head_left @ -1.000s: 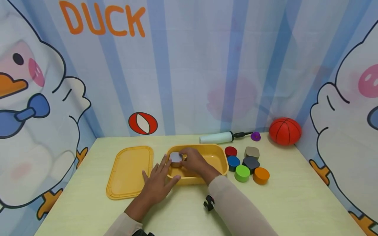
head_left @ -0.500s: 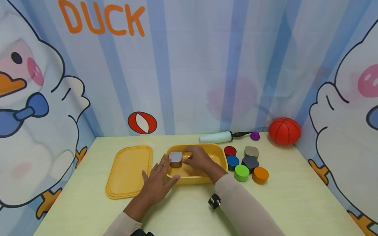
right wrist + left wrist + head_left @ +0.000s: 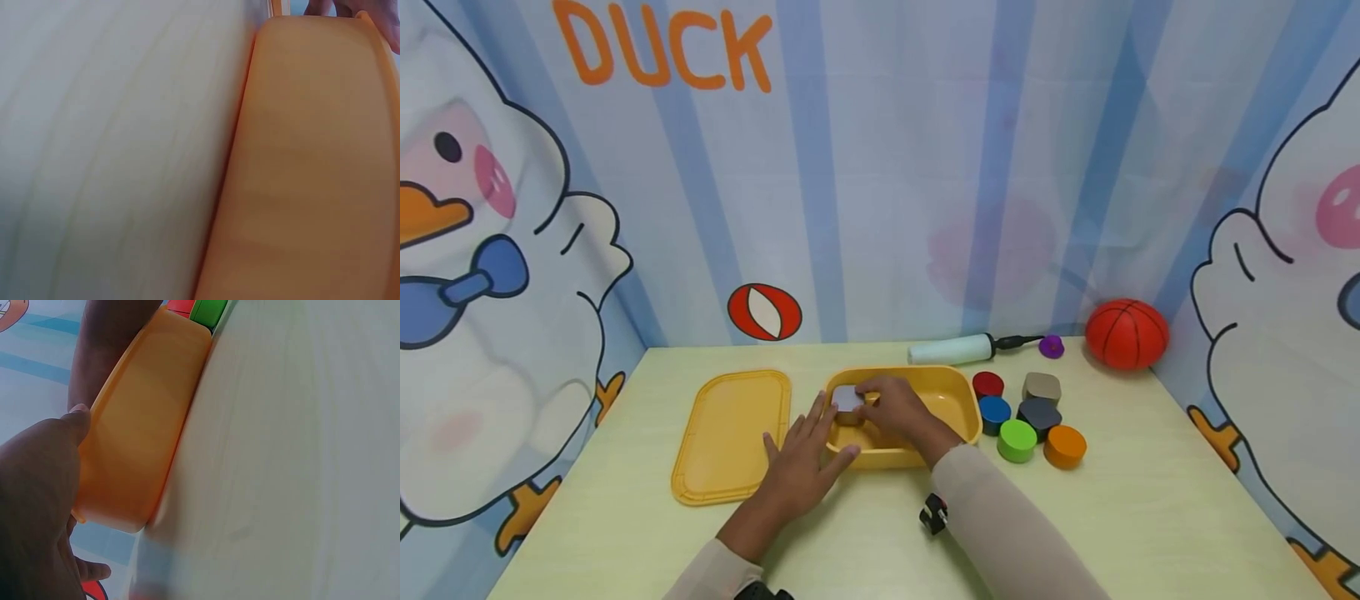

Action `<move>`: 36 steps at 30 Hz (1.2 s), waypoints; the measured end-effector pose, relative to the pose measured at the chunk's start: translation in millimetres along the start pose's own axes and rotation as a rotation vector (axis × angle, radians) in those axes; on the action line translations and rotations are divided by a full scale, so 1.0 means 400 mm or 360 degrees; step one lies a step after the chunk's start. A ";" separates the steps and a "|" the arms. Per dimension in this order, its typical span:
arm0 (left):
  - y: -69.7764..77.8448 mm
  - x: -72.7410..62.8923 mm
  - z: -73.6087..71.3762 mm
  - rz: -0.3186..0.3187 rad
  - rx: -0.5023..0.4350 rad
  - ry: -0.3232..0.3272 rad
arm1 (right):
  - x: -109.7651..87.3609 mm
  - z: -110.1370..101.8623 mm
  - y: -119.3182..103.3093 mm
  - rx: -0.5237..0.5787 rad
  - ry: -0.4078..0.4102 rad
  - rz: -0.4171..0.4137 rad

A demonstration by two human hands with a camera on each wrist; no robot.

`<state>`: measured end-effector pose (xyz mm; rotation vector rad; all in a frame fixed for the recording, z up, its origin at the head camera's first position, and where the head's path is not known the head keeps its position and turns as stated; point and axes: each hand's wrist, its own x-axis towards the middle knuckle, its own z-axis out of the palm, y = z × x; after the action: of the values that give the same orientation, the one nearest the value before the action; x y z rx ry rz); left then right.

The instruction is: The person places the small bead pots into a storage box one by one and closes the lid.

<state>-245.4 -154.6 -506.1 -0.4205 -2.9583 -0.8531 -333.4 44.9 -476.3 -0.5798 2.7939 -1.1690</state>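
A yellow box [image 3: 951,423] stands on the table, with a pale lilac block [image 3: 847,398] inside at its left end. My right hand [image 3: 891,408] reaches into the box, curled fingertips and thumb at the right edge of that block. A yellowish patch shows between thumb and index finger; whether it is a held block or the box floor, I cannot tell. Spread fingers of my left hand [image 3: 801,462] rest against the box's left rim, the thumb at its front side. In the left wrist view, that thumb touches the rim of the box [image 3: 140,419].
A yellow lid [image 3: 730,437] lies left of the box. To its right stand red [image 3: 988,384], blue [image 3: 994,413], green [image 3: 1017,441], orange [image 3: 1065,447], beige [image 3: 1042,387] and dark grey [image 3: 1039,415] blocks. Behind are a pump [image 3: 951,349], a purple piece [image 3: 1051,347] and a red ball [image 3: 1127,334].
My right hand drew back to the right from the lilac block, then returned left to its edge. The left hand stays at the box's left rim.
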 end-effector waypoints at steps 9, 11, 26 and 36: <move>-0.005 0.001 0.002 0.0008 0.0004 0.0004 | 0.000 0.000 -0.002 -0.0001 -0.0030 0.0010; -0.006 0.001 0.004 0.0011 -0.0002 0.0003 | -0.002 -0.003 -0.003 -0.0002 -0.0040 0.0026; -0.003 0.003 0.003 -0.0005 0.0039 0.0011 | -0.053 -0.070 0.008 0.0115 0.0014 0.0021; 0.006 0.002 0.002 -0.0017 0.0054 0.0004 | -0.095 -0.137 0.022 0.0144 0.0113 0.0077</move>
<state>-245.5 -152.1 -505.3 -0.4026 -2.9707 -0.8022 -311.6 101.4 -446.8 -0.4698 2.7778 -1.3236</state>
